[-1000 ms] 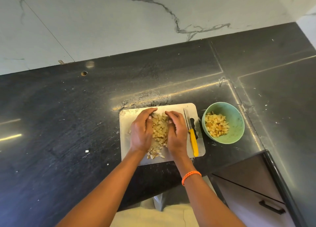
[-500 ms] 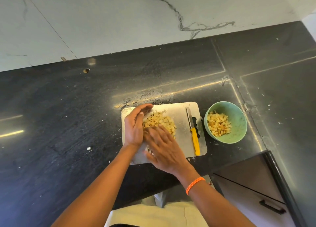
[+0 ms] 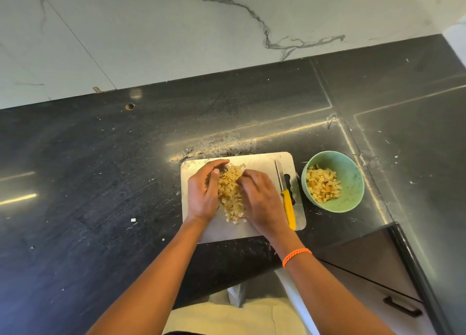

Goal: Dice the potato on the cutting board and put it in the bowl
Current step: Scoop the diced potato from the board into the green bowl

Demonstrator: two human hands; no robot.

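Black stone countertop (image 3: 100,183) fills our view beneath a white marble wall with grey veins (image 3: 176,32). On it, 2 bare hands cup a heap of pale yellow diced potato pieces (image 3: 230,194) between them. Our left hand (image 3: 203,193) stands on its edge against the heap's left side, fingers curved around the far end of the pile. Our right hand (image 3: 262,199) lies palm down against the heap's right side, fingers bent onto the cubes; how firmly either hand grips we cannot tell. A few loose cubes lie at the near end of the heap. All this sits on a pale grey rectangular plastic cutting board (image 3: 259,162). Just right of the right hand, a small knife with a yellow handle (image 3: 287,206) lies on the board, blade pointing away from us. Beside the board's right edge stands a round mint-green bowl (image 3: 353,180), already holding more diced potato (image 3: 322,183). An orange braided band (image 3: 296,256) circles the right wrist.
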